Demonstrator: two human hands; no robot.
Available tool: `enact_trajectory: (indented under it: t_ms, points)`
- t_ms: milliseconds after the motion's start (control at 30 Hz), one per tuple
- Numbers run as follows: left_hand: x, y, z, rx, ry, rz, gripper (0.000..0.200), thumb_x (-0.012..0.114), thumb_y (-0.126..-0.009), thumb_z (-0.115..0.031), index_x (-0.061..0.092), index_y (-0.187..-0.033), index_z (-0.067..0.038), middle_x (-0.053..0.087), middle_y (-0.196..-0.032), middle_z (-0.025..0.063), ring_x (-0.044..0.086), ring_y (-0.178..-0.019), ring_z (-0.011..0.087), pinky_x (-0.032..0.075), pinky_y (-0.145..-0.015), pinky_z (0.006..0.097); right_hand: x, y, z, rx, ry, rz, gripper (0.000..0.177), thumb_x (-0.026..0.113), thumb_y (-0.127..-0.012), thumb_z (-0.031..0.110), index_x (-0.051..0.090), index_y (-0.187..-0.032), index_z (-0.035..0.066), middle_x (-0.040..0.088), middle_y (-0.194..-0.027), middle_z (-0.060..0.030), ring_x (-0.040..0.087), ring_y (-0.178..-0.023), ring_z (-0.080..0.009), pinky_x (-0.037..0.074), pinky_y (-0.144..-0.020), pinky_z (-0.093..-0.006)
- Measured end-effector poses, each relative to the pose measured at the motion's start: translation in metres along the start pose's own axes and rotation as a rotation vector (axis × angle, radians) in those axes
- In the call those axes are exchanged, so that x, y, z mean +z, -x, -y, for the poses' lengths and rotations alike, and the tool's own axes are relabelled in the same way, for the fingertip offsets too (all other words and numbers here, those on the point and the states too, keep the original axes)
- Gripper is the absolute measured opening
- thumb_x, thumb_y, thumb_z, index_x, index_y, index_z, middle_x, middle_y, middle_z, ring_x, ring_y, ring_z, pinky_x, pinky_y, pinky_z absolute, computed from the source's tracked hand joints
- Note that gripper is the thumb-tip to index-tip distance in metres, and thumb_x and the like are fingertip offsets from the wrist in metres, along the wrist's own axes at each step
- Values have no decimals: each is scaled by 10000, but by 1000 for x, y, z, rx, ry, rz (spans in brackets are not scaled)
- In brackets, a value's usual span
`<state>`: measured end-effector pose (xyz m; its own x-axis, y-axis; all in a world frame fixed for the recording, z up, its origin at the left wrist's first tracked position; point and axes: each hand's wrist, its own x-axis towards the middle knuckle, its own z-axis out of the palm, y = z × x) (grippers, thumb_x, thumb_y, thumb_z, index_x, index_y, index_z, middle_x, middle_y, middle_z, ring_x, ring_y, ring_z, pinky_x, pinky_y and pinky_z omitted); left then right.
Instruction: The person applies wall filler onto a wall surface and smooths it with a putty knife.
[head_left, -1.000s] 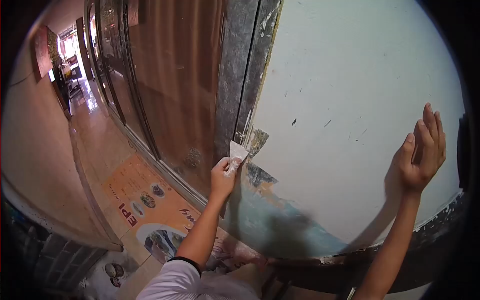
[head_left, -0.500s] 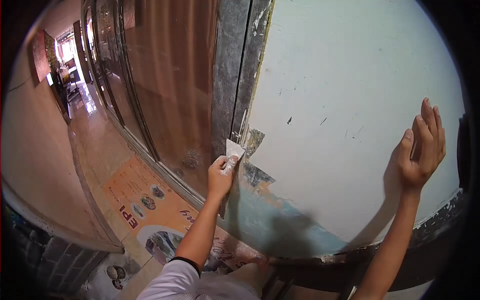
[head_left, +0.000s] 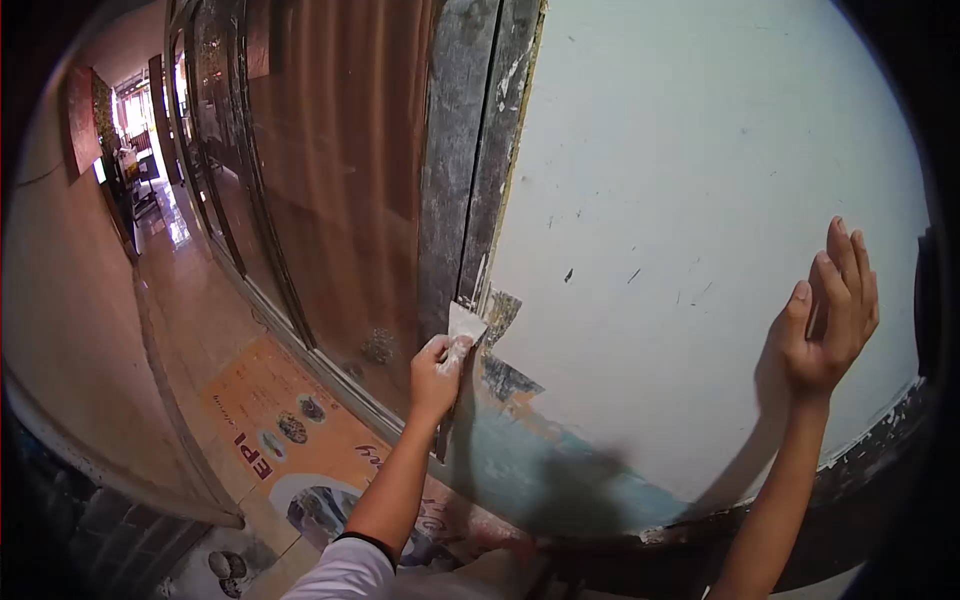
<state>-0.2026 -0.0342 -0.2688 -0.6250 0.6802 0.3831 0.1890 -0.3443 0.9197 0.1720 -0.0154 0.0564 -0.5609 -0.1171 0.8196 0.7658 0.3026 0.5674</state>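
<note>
My left hand [head_left: 436,378] grips a scraper [head_left: 466,322] with a flat, whitish blade, its fingers dusted white. The blade points up and overlaps the lower end of the dark, worn door frame [head_left: 450,190], where it meets the pale wall panel [head_left: 650,170]. Just right of the blade, a jagged patch [head_left: 503,318] of bare, mottled surface shows. Farther right, my right hand [head_left: 832,318] is held up against the pale wall with fingers extended and thumb apart, holding nothing; its shadow falls beside it.
Left of the frame stands a brown glass door [head_left: 330,170]. An orange printed banner [head_left: 270,400] lies on the tiled floor below. A corridor [head_left: 165,215] runs off to the far left. Below the white, blue-green paint [head_left: 520,450] borders a dark lower edge.
The view has tilted slightly upward, so wall and hands appear lower. The scraper stays in my left hand by the frame's edge, and my right hand remains at the wall.
</note>
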Motion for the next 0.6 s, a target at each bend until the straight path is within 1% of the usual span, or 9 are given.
enact_trajectory:
  t_ms: [100, 133, 200, 267, 367, 400, 500, 567, 600]
  points:
    - [0, 1, 11, 4, 65, 10, 327, 719, -992, -310, 596, -792, -83, 505, -627, -62, 435, -531, 37, 328, -478, 237, 0, -1, -3, -2, 15, 4, 356, 625, -863, 47, 644, -1206, 140, 653, -1418, -72, 523, -1411, -294, 299, -1189, -470]
    - [-4, 6, 12, -118, 82, 42, 329, 720, -990, -312, 595, -792, -82, 508, -627, -60, 442, -533, 39, 329, -477, 238, 0, -1, -4, -10, 3, -2, 355, 623, -861, 40, 646, -1201, 139, 654, -1417, -73, 521, -1412, -295, 299, -1190, -474]
    - [-7, 14, 18, -125, 71, 26, 327, 721, -989, -313, 597, -797, -80, 509, -629, -62, 442, -535, 38, 330, -478, 237, -1, 1, -3, -13, -10, -1, 353, 621, -860, 34, 648, -1197, 137, 655, -1417, -74, 520, -1414, -297, 299, -1190, -478]
    - [-10, 7, 30, -60, -53, 6, 314, 721, -990, -309, 611, -810, -76, 507, -628, -66, 439, -539, 33, 332, -482, 233, -4, -1, -2, -36, 30, 20, 335, 619, -878, -6, 643, -1201, 81, 662, -1392, -131, 531, -1398, -339, 357, -1168, -474]
    - [0, -3, -15, -92, 131, 27, 331, 718, -992, -316, 609, -793, -76, 514, -639, -66, 439, -540, 35, 335, -483, 236, -4, 0, -1, -14, 32, 37, 333, 620, -882, -2, 642, -1203, 85, 664, -1391, -124, 531, -1399, -331, 344, -1177, -473]
    - [1, -4, -21, -97, 106, 32, 356, 689, -1006, -295, 630, -831, 8, 538, -675, -29, 439, -653, 58, 385, -572, 277, -4, 1, 0, -9, 45, 35, 331, 619, -881, -1, 643, -1200, 86, 664, -1390, -127, 532, -1397, -330, 345, -1180, -477]
    - [-1, -1, -4, -49, 55, 26, 347, 711, -996, -334, 597, -789, -81, 511, -659, -74, 419, -550, 29, 317, -487, 228, 1, 3, -4, -12, 26, 2, 345, 629, -872, 64, 645, -1209, 140, 643, -1434, -66, 517, -1417, -287, 290, -1195, -483]
    - [-3, 5, 0, -62, 49, 30, 344, 714, -994, -338, 597, -794, -85, 502, -642, -72, 413, -546, 27, 313, -487, 229, -1, 0, -4, -13, -18, -1, 333, 626, -877, 66, 643, -1201, 138, 642, -1434, -68, 521, -1412, -294, 292, -1193, -478]
    - [-2, 4, -6, -102, 41, 38, 361, 704, -1000, -327, 609, -805, -38, 513, -654, -53, 420, -602, 40, 343, -531, 250, -2, -1, -3, -16, -2, 7, 327, 622, -873, 35, 645, -1192, 106, 651, -1413, -104, 524, -1406, -316, 335, -1181, -476]
